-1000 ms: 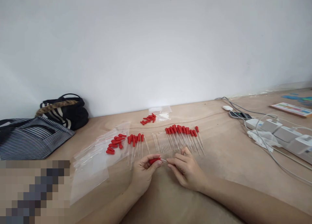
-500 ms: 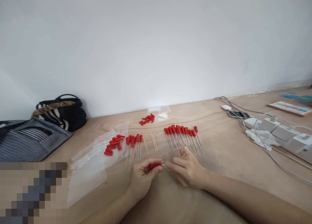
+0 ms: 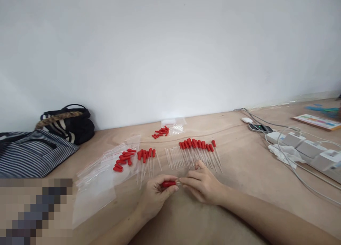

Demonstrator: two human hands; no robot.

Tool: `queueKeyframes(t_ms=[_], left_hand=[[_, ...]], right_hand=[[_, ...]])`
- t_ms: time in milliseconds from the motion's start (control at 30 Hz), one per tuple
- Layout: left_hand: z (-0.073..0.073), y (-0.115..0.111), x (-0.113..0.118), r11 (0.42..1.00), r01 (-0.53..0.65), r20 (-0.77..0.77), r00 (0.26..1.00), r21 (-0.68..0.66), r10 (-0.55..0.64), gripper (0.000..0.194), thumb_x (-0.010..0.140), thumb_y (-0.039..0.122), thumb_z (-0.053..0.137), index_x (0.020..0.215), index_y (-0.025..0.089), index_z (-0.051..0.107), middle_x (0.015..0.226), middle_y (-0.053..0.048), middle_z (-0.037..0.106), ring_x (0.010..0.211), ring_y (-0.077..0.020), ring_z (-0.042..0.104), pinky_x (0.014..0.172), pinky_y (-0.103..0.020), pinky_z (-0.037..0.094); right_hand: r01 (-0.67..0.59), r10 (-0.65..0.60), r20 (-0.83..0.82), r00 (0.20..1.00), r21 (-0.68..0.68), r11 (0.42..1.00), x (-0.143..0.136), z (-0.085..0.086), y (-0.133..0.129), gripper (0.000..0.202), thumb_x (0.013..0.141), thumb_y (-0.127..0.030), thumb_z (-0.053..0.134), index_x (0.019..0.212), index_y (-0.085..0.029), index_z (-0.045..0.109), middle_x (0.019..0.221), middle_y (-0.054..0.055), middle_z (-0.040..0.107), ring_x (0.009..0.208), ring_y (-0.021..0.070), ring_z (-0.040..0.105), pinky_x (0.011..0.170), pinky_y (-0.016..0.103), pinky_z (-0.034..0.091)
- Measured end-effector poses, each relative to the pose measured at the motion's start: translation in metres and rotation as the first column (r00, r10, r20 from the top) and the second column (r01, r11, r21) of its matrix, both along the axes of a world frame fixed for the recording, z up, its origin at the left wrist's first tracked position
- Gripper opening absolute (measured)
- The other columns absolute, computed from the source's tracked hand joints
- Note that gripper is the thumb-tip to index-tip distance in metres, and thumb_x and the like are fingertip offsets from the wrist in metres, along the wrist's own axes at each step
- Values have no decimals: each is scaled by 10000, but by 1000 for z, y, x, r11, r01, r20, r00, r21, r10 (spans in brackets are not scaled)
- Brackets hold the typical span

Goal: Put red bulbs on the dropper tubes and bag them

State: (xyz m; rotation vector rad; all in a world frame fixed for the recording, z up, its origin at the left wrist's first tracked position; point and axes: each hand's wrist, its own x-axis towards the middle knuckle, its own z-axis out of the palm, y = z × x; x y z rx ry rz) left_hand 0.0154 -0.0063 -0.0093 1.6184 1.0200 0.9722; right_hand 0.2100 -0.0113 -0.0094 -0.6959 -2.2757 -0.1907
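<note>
Pinched between the thumb and fingers of my left hand (image 3: 155, 195) is a red rubber dropper bulb (image 3: 168, 184), lying sideways. My right hand (image 3: 204, 185) grips a thin clear glass tube (image 3: 178, 182) close to the bulb's open end. Most of that tube is hidden by my right fingers. Beyond my hands lies a row of bare glass tubes (image 3: 174, 158). Several red-capped droppers (image 3: 197, 144) lie to its right, and a smaller group of droppers (image 3: 146, 155) to its left. Loose red bulbs (image 3: 124, 158) are heaped on the left.
Clear plastic bags (image 3: 98, 188) lie flat at the left. More red bulbs (image 3: 161, 132) sit near a small bag (image 3: 177, 126) by the wall. Striped bags (image 3: 34, 150) stand far left. A power strip with chargers (image 3: 310, 149) and cables occupies the right.
My left fingers have opened slightly around the bulb, showing more of it. Both hands stay in nearly the same place, with the bulb and tube still together.
</note>
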Motion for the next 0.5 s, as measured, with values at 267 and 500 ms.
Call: queueKeyframes(t_ms=[267,500], left_hand=[[-2,-1,-2,981,-28,-38,999,190,36,101,670,202,638,745,230,700,656,-14,668,586,-144,588,542,-228,476],[-3,-4,2,981,14,10,1000,193,-16,84,675,178,637,714,222,698,659,-15,656,594,-136,589,549,-218,474]], right_hand=[[-27,16,-115,993,-93,995,-2,-7,0,179,823,-156,414,901,-149,575,648,20,571,577,115,472,652,298,316],[-56,38,-150,988,-119,991,-4,-8,-3,191,813,-137,419,912,-150,581,627,17,560,563,117,460,649,302,326]])
